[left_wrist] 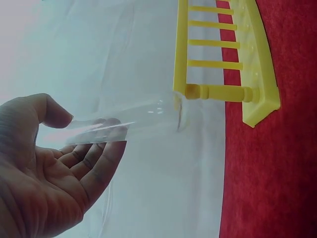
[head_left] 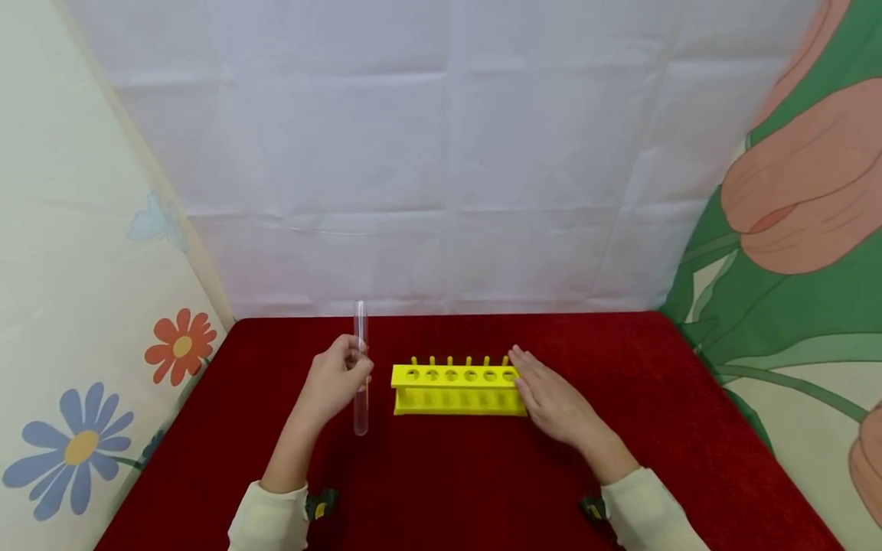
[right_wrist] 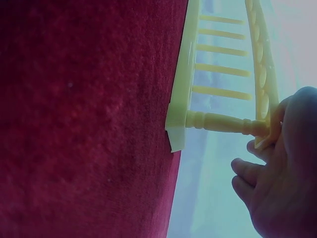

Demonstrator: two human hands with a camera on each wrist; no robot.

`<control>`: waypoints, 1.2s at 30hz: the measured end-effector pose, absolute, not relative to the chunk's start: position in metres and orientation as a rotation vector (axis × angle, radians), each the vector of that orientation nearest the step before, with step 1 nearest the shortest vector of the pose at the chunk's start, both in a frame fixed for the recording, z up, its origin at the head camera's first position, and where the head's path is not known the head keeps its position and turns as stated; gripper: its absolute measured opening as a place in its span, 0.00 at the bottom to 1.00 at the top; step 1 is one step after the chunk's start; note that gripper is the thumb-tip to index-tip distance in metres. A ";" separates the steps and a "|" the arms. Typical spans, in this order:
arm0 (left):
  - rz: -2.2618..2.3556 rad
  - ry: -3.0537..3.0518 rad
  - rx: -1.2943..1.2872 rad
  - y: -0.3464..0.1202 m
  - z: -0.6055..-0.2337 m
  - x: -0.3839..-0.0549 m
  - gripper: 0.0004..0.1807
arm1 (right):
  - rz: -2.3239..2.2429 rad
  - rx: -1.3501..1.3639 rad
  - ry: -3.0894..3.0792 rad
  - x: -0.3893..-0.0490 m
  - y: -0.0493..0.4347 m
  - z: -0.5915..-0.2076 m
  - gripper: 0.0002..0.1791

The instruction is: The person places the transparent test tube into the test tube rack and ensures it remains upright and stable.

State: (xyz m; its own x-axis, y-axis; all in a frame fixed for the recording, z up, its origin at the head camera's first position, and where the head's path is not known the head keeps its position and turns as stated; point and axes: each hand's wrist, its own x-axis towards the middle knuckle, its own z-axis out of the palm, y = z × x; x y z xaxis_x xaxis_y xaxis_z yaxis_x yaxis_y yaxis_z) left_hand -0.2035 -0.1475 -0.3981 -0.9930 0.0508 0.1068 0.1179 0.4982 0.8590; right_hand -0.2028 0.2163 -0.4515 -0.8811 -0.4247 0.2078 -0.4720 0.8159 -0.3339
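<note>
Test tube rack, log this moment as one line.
left hand: pinches clear test tube upright | right hand: touches right end of yellow test tube rack | surface: red cloth

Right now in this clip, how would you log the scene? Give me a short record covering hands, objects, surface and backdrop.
Left hand: pinches a clear test tube
Tube pose: roughly upright, left of the rack
Right hand: touches the rack's right end
Rack: yellow, six holes on top, row of pegs behind; no tube seen in it
Surface: red cloth
Backdrop: creased white sheet
</note>
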 end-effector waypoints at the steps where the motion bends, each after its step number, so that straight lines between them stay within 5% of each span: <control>1: -1.543 -2.654 -0.152 -0.147 -0.398 -0.203 0.12 | 0.574 0.714 -2.873 -0.203 0.216 -0.452 0.28; 36: -1.582 -2.587 -0.247 -0.121 -0.383 -0.206 0.11 | 0.469 0.759 -2.840 -0.204 0.216 -0.449 0.27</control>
State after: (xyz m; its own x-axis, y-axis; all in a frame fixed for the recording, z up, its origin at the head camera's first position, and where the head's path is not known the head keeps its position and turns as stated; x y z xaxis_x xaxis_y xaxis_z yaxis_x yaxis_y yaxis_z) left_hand -0.2065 -0.1214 -0.3831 -0.9819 0.0861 0.1686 0.1893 0.4476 0.8740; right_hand -0.2039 0.2159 -0.4490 -0.8573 -0.4573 0.2364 -0.5091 0.8215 -0.2570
